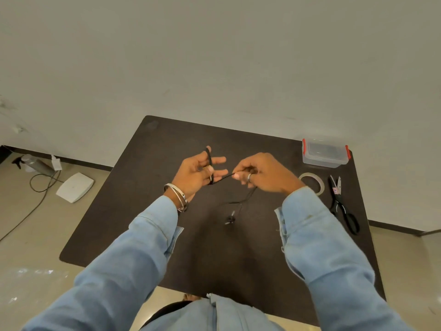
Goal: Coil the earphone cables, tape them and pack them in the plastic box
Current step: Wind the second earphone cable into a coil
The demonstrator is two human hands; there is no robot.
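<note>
bench (148,211): dark brown top filling the middle of the frame, carrying every task item; pale floor and wall around it.
sleeves: light blue, coming up from the bottom edge on both sides.
left hand (198,172): centre of the frame, raised above the bench, fingers (218,160) spread and mostly straight with black loops wound round them; the thumb presses the loops against the fingers, so this hand holds the coil.
right hand (260,172): just right of the left, fingers curled, pinching the cable and drawing it taut toward the coil.
plastic box (325,152): clear, red clips, lid on, upper right corner of the bench, well apart from the hands.
scissors (343,206): black handles, right edge of the bench, below the box.
tape roll (312,183): clear ring lying flat between the right hand and the scissors.
earphone cable (223,178): black; one stretch runs between the hands, the rest hangs from the right hand down to the earbuds (230,218) near the bench at centre.
step in hand: coiling, judged about midway, with tape and box untouched.
doing it well: keep the feed lightly taut, lay each turn beside the last, keep the thumb on the loops, and leave the earbud end short enough to tape.
writing: a small label on the scissors blade, too small to read; nothing else legible.
</note>
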